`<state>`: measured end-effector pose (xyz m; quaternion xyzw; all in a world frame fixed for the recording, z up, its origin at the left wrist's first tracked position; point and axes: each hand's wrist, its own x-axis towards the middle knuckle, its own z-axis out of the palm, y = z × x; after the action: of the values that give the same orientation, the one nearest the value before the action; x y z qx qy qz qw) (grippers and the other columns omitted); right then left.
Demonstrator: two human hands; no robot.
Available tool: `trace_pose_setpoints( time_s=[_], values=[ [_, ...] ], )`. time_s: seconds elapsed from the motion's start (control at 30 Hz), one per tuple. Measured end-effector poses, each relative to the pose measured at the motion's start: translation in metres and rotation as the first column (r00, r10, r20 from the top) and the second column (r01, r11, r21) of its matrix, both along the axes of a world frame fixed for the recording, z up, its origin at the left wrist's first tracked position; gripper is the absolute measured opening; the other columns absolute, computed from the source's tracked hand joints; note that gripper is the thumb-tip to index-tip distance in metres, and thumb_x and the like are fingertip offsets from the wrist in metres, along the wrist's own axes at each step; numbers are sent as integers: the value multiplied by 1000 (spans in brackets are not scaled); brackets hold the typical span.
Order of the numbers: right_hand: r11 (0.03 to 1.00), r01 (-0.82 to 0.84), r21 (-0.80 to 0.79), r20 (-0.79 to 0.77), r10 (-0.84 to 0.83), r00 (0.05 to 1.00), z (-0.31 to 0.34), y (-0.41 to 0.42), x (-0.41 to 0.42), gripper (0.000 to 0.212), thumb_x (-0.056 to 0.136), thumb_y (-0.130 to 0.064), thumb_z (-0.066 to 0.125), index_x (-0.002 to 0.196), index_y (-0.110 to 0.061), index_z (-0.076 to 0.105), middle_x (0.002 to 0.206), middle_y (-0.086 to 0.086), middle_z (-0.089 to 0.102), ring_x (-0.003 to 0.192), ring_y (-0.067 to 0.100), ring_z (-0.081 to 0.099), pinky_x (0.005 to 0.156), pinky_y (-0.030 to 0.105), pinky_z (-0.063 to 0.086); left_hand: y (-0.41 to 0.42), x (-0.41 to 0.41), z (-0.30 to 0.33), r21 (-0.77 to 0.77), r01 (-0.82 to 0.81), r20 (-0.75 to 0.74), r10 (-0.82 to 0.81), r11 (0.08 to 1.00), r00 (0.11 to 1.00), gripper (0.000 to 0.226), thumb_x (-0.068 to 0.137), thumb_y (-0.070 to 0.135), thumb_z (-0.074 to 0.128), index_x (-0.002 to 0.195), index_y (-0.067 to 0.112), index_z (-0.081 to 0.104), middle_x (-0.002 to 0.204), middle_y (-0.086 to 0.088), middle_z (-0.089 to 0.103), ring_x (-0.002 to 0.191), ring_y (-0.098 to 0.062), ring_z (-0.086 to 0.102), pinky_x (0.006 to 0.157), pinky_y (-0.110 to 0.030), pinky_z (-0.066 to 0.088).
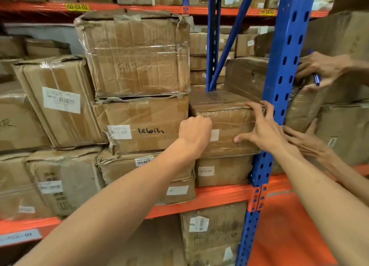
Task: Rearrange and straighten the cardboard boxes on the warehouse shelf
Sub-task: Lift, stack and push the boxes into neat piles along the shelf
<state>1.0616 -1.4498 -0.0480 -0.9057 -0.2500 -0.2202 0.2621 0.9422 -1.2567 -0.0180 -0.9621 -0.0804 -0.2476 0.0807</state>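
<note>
A brown cardboard box wrapped in clear film (227,124) sits on a smaller box (223,170) on the orange shelf beam (219,196), right against the blue upright (279,86). My left hand (194,132) is curled at the box's front left edge, its fingers hidden from me. Spread wide, my right hand (261,126) lies on the front right of the box, fingertips reaching the top edge and thumb on the front face. To the left stands a box marked "lebih" (147,122) with a large battered box (135,56) on top of it.
Another person's hands work right of the upright: one hand (319,70) holds a blue pen against a box, the other hand (305,140) lies on a tilted box (303,110). Tilted, crumpled boxes (60,100) fill the left side. More boxes sit below the beam.
</note>
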Motion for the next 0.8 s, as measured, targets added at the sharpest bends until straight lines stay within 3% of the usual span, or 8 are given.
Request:
trace_pose_setpoints(
  time_s=[0.1,0.17,0.23,0.47,0.57,0.63,0.7,0.8],
  values=[
    [987,139,-85,69,-134,989,-6,5,-5,125,57,-70,90,156,-51,15,168,0,3,105,46,66,80,52,49,4,1,-3,273,88,137,-129,958,982,41,87,17,72,123,5,57,114,-19,64,97,-36,67,62,-41,47],
    [966,209,-152,120,-192,974,-6,8,-7,128,63,-73,85,161,-48,7,170,4,2,104,43,67,72,46,47,10,13,-8,423,95,146,-171,901,974,65,90,19,67,146,2,39,134,-27,53,119,-41,54,96,-49,45],
    [951,234,-203,153,-205,967,-6,12,-9,127,67,-74,81,164,-43,5,171,8,4,104,43,66,69,43,45,14,24,-9,449,57,143,-135,892,980,71,94,23,61,154,1,28,139,-29,50,129,-43,46,113,-51,31],
    [889,324,-323,128,-298,946,4,40,-6,122,81,-67,75,166,-28,-3,173,15,0,106,41,67,68,40,39,16,40,-20,583,-34,99,-30,812,995,54,104,13,37,154,-4,26,138,-30,53,124,-42,55,103,-49,45],
    [850,354,-389,90,-348,933,12,41,-15,116,89,-58,73,166,-25,-6,172,17,-1,117,42,62,73,40,43,18,31,-20,577,112,109,-212,809,971,49,102,15,33,148,-1,38,139,-23,55,124,-37,54,106,-45,40],
    [842,369,-395,22,-392,920,22,44,-23,100,100,-39,66,167,-25,-7,170,21,-3,137,48,44,93,48,47,22,11,-9,508,340,164,-477,791,864,44,98,17,47,140,2,51,137,-18,57,126,-34,52,112,-43,33],
    [939,240,-246,-87,-268,959,38,53,-31,102,98,-43,67,167,-28,-6,170,22,-4,150,49,24,115,56,34,37,-15,14,520,438,387,-660,733,644,44,90,12,58,133,4,56,131,-17,60,123,-34,52,111,-41,33],
    [966,-156,205,-147,188,971,60,81,-55,115,80,-69,74,164,-43,-1,173,2,4,155,34,23,119,56,30,82,-58,65,429,285,756,-513,857,406,49,87,16,57,134,9,43,136,-12,46,126,-31,45,112,-37,28]
  ],
)
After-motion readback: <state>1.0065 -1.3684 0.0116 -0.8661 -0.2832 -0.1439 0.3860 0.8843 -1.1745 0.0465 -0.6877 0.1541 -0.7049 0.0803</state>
